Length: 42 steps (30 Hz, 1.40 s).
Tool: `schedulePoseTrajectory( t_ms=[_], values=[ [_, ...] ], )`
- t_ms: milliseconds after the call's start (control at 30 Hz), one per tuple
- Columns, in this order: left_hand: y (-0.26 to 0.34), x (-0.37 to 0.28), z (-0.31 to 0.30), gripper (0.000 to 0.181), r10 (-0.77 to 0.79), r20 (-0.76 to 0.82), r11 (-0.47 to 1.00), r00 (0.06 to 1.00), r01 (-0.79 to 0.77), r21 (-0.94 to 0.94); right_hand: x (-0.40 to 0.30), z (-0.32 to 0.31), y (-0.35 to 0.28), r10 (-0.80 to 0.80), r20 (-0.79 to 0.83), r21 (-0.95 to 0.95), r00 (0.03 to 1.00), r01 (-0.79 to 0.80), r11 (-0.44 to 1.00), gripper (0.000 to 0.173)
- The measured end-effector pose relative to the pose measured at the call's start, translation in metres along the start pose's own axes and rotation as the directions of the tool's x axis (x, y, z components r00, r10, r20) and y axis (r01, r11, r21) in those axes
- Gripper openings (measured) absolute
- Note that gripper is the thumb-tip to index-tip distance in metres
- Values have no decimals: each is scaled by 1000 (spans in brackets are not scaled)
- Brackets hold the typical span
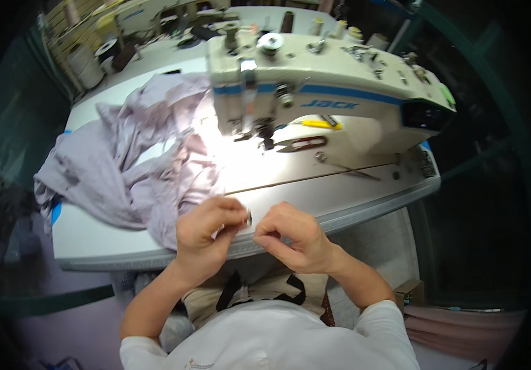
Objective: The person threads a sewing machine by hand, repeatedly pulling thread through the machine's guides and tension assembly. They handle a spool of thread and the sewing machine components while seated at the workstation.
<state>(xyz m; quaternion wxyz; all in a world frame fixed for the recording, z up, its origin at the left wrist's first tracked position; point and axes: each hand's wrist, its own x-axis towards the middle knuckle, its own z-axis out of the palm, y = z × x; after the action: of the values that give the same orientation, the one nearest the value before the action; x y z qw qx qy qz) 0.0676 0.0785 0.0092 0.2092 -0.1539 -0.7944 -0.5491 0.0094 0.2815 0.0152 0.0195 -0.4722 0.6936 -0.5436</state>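
Observation:
My left hand (200, 236) pinches a small dark metal part (249, 216), perhaps a bobbin or bobbin case, between thumb and fingers. Just to its right, my right hand (295, 236) is curled with thumb and forefinger drawn together. Whether it grips a fine thread cannot be seen. Both hands hover over the front edge of the white sewing table (108, 249). Behind them stands a white JACK sewing machine (362, 90), its lamp glaring around the needle area. A crumpled pale lilac garment (103, 162) is heaped left of the needle and reaches close to my left hand.
Thread snips (304, 144), a yellow-handled cutter (316, 124), a small round metal part (321, 156) and tweezers (355, 171) lie on the machine bed. Thread cones (85, 67) and another machine (136, 18) stand behind. Pink cloth (459, 328) hangs at lower right.

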Motion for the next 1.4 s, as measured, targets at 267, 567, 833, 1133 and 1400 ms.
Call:
schedulePoseTrajectory(
  t_ms=[267, 567, 833, 1133, 1400],
  values=[
    [-3, 7, 4, 23, -46, 43, 998, 998, 47, -32, 14, -1, 21, -15, -58, -31, 998, 13, 999, 7],
    [-3, 13, 5, 22, -76, 133, 989, 988, 91, -113, 28, -7, 43, -16, -100, -170, 995, -1, 986, 7],
    [-8, 28, 0, 19, -141, 75, 964, 987, 154, -216, 36, -10, 52, -40, -21, -151, 999, 36, 988, 6],
    [9, 32, -11, 18, -211, 47, 891, 976, 212, -400, 53, -11, 63, -99, -55, -61, 994, 95, 994, 6],
    [37, -39, 1, 17, -313, 131, 741, 941, 328, -586, -23, 1, 3, 238, 122, 393, 964, -267, 880, 9]
  ],
)
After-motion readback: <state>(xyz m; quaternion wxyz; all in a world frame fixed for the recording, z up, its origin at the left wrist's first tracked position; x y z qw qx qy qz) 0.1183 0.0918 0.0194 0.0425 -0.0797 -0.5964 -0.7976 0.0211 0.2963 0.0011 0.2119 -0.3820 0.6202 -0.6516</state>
